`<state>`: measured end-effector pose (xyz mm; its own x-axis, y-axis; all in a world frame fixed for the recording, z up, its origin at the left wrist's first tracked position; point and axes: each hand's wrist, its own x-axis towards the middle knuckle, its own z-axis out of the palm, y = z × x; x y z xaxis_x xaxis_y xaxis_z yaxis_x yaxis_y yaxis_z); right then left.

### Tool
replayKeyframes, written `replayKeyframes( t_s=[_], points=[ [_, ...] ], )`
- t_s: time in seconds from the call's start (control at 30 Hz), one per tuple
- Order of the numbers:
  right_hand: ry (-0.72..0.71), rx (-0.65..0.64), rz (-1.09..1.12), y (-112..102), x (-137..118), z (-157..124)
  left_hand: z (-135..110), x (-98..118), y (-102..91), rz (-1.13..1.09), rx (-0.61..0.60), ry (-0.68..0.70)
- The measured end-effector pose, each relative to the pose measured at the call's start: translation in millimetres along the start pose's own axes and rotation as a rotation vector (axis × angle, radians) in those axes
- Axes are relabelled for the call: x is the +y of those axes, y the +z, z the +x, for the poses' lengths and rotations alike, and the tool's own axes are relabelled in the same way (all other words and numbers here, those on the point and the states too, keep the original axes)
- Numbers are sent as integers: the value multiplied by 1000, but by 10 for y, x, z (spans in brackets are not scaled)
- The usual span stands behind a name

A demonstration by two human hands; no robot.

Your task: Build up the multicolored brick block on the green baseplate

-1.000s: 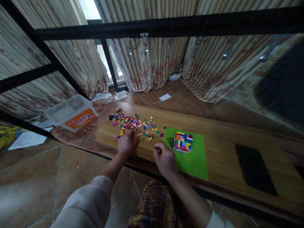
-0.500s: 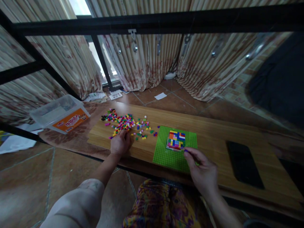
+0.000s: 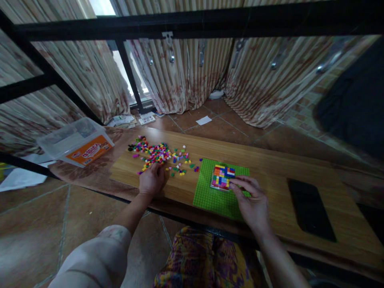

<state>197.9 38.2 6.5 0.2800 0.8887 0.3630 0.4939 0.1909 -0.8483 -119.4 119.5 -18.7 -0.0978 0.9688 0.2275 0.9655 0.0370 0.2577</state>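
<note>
The right hand (image 3: 253,202) is at the right edge of one multicoloured brick block (image 3: 221,176), probably placing, which calls for aligned downward pressure. One green studded baseplate (image 3: 208,198) lies beneath. The left hand (image 3: 151,181) rests at the loose bricks (image 3: 159,153), too many to count. Neither hand's grip can be told. Farther left: one plastic tub (image 3: 72,142).

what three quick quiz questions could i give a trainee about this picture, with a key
1. Which hand is at the block build on the green baseplate?
2. True or false: the dark slab lies on the wooden board.
3. Fill in: the label on the clear box is mostly ____ in colour.

Key:
1. The right hand, its fingertips at the build's right edge.
2. True.
3. Orange.
</note>
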Motion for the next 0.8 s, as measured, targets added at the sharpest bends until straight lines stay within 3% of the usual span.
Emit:
replayKeyframes(
  t_s=[0.37,0.7,0.8],
  points=[
    [90,-27,47,-2,56,18,-9,11,3,15,-6,-10],
    [313,137,264,44,52,36,-8,-12,26,-7,-8,-10],
    [358,124,309,124,84,60,-8,-17,28,-8,1,-1]
  ],
)
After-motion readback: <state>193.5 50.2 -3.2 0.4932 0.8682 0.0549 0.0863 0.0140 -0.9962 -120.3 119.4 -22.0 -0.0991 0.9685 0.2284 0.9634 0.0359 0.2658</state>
